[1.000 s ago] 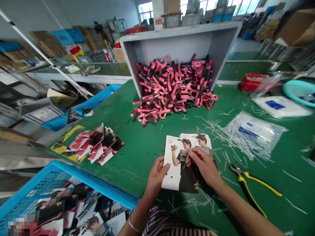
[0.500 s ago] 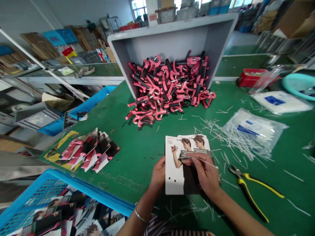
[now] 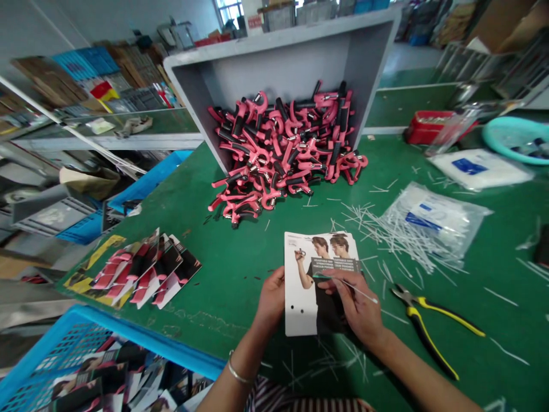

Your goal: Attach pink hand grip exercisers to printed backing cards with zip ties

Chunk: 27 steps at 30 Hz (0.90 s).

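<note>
My left hand (image 3: 270, 298) is closed on the left edge of a small stack of printed cardboard cards (image 3: 301, 321), its fingers hidden behind them. The top card has two small holes near its lower left. My right hand (image 3: 361, 312) lies over the right side of the cards, pinching a thin white cable tie (image 3: 365, 294) that slants across their front. To the right of that hand, yellow-and-black cutting pliers (image 3: 412, 303) lie with their handles apart. Loose white cable ties (image 3: 381, 232) are scattered beyond the cards.
A tipped grey bin (image 3: 278, 43) spills pink-and-black hand grips (image 3: 278, 154) onto the green table (image 3: 223, 286). Carded grips (image 3: 146, 266) lie at left, above a blue basket (image 3: 171, 335) of more. Plastic bags (image 3: 433, 220), a red box (image 3: 426, 127) and a turquoise basin (image 3: 510, 129) stand right.
The whole view has shifted a little, so things appear slightly further left and higher. My hands keep nearly the same grip on the cards and the cable tie.
</note>
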Each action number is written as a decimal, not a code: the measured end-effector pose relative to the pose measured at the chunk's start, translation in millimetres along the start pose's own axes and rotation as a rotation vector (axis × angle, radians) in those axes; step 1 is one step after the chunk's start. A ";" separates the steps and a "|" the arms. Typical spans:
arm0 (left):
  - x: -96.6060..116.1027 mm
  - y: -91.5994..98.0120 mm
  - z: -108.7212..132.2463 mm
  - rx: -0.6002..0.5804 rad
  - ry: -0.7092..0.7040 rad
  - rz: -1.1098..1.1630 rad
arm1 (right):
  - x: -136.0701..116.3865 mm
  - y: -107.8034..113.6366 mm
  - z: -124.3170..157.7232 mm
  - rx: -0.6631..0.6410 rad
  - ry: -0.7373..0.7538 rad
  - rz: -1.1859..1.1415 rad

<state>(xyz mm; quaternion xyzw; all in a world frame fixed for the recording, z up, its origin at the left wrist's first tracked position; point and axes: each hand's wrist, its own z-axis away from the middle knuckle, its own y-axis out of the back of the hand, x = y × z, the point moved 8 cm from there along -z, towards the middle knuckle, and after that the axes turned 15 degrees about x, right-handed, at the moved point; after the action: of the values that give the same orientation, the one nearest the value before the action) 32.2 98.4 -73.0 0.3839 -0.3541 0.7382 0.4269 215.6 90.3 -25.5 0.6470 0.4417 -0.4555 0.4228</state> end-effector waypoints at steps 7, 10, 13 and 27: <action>-7.3 -10.6 3.6 -0.020 0.056 -0.045 | 9.5 5.4 -2.5 0.019 -0.108 0.003; -5.1 -10.8 3.2 -0.024 0.015 -0.088 | 11.7 4.7 -0.7 -0.004 -0.112 0.000; -1.6 -11.6 2.7 -0.050 -0.035 -0.144 | 8.7 -0.6 -0.7 -0.069 -0.063 0.033; 49.2 -18.7 64.1 -0.348 -0.570 -0.665 | 16.8 -7.4 -12.5 -0.237 -0.301 -0.166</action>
<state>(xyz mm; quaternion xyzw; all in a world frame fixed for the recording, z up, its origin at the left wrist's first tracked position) 49.3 68.6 2.5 0.5867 -0.4336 0.3563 0.5839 214.5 107.2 -39.9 0.4789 0.4759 -0.5253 0.5179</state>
